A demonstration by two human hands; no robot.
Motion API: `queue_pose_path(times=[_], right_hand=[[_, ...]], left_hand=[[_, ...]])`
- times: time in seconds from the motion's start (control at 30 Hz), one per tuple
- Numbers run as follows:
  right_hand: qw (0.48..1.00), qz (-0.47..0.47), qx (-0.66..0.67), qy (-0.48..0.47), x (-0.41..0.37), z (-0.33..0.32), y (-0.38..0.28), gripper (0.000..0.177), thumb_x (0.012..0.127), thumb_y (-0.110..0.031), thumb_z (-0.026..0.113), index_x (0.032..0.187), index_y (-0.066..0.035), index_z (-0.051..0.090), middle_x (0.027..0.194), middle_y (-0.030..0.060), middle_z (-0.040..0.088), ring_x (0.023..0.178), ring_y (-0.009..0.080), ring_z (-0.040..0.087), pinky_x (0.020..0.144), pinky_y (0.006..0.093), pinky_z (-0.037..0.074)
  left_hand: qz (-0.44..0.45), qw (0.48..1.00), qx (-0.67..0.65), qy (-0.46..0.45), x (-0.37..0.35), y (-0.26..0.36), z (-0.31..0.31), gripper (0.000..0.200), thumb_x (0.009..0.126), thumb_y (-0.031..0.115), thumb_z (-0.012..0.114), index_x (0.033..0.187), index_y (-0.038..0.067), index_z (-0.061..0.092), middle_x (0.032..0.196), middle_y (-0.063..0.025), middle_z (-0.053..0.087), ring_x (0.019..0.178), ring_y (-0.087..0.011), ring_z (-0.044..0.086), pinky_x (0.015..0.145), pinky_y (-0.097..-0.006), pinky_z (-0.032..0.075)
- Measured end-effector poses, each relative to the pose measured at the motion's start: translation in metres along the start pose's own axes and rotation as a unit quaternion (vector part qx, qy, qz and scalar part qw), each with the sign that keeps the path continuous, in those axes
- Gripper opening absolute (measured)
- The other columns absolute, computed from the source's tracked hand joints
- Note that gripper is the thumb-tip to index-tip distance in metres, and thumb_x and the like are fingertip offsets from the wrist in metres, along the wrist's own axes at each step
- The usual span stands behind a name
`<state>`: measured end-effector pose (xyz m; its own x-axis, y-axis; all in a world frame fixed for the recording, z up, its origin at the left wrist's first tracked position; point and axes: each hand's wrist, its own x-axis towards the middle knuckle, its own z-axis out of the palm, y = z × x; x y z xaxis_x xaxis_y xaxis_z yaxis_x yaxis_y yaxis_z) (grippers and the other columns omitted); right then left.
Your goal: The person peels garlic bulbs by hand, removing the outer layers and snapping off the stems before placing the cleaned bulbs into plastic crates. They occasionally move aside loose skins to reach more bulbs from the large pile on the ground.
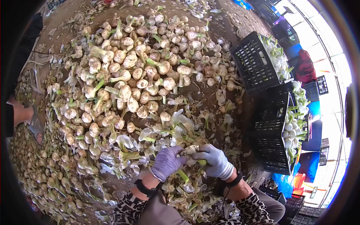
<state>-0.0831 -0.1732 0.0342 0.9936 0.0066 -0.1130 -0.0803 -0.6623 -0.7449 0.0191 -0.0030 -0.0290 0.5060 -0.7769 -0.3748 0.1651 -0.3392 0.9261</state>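
Observation:
Low in the middle of the head view, my left hand (167,162), in a purple glove, and my right hand (216,161), in a pale striped glove, meet around a garlic bulb (191,150). Both have their fingers closed on it. The fingers partly cover the bulb, and a green stem end shows by my right thumb. Just below my left hand a cut green stem (183,176) points downward. Papery peeled skins (182,120) lie in front of my hands. Beyond them spreads a large heap of unpeeled garlic bulbs (129,60) with soil on them.
Two black plastic crates (252,62) stand at the right, holding cleaned white garlic (294,125) with green stems. More crates (285,32) stack behind. At the left edge is another person's sandalled foot (36,125). Husks litter the ground.

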Motion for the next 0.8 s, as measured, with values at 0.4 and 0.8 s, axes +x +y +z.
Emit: queue_pose_path(times=[0.4, 0.8], right_hand=[[0.985, 0.025, 0.075, 0.157, -0.014, 0.009, -0.019, 0.029, 0.064, 0.0, 0.076, 0.089, -0.01, 0.065, 0.091, 0.0078, 0.059, 0.081, 0.0233, 0.06, 0.073, 0.0326, 0.049], [0.437, 0.255, 0.839, 0.2, -0.022, 0.01, 0.037, 0.05, 0.08, -0.023, 0.062, 0.118, 0.006, 0.047, 0.109, 0.0217, 0.058, 0.075, 0.0269, 0.061, 0.051, 0.03, 0.052]], left_hand=[[-0.103, 0.991, -0.073, -0.035, -0.011, -0.062, 0.029, 0.018, 0.071, 0.016, 0.067, 0.08, 0.001, 0.068, 0.061, -0.0041, 0.061, 0.059, -0.0061, 0.053, 0.055, -0.0254, 0.045], [-0.032, 0.997, -0.062, 0.043, -0.01, -0.06, 0.022, 0.053, 0.071, 0.039, 0.073, 0.109, 0.006, 0.058, 0.089, -0.0158, 0.065, 0.079, -0.0264, 0.065, 0.07, -0.0337, 0.051]])
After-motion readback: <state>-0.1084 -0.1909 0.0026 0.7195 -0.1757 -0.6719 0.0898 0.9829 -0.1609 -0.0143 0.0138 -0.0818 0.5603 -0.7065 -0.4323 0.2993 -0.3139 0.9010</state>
